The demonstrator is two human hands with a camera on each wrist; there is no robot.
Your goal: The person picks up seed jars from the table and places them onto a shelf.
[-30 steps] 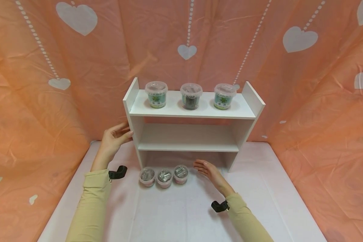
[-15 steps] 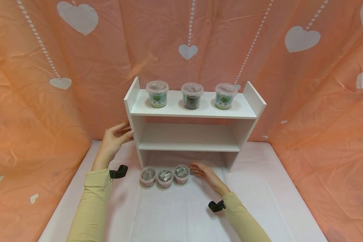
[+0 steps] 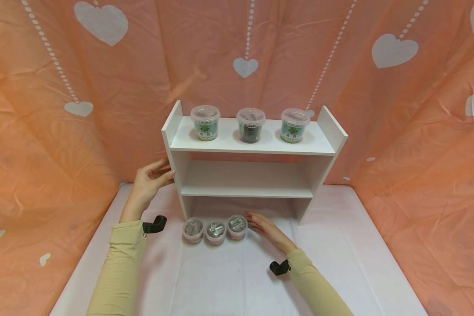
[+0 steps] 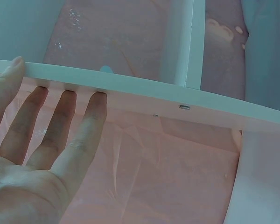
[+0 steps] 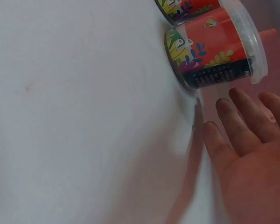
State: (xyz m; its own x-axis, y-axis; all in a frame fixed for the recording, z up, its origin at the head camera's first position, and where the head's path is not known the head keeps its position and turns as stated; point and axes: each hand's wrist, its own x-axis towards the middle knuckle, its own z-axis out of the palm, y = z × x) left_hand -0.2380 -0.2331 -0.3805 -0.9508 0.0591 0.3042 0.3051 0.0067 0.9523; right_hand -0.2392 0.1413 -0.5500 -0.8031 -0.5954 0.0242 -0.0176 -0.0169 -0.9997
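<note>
My left hand (image 3: pixel 146 186) is at the left side of a white three-level shelf (image 3: pixel 246 192). In the left wrist view, the straight fingers (image 4: pixel 79 140) touch the side panel's outer face and the thumb tip meets its front edge. My right hand (image 3: pixel 270 229), fingers extended, is just right of the rightmost small lidded tub (image 3: pixel 237 227). A narrow gap separates fingertips and tub in the right wrist view, where its printed red side (image 5: pixel 212 46) shows. Two more such tubs, a middle tub (image 3: pixel 215 232) and a left tub (image 3: pixel 193 231), stand beside it in a row.
On the top shelf board stand three clear-lidded tubs: a left green-labelled tub (image 3: pixel 206 123), a middle dark-labelled tub (image 3: pixel 250 126) and a right green-labelled tub (image 3: pixel 293 126). A white cloth (image 3: pixel 213 285) covers the table. An orange curtain with hearts (image 3: pixel 134 87) hangs behind and at both sides.
My right hand has moved left, closer to the rightmost small tub. My left hand keeps its place on the shelf side, and the tubs have not moved.
</note>
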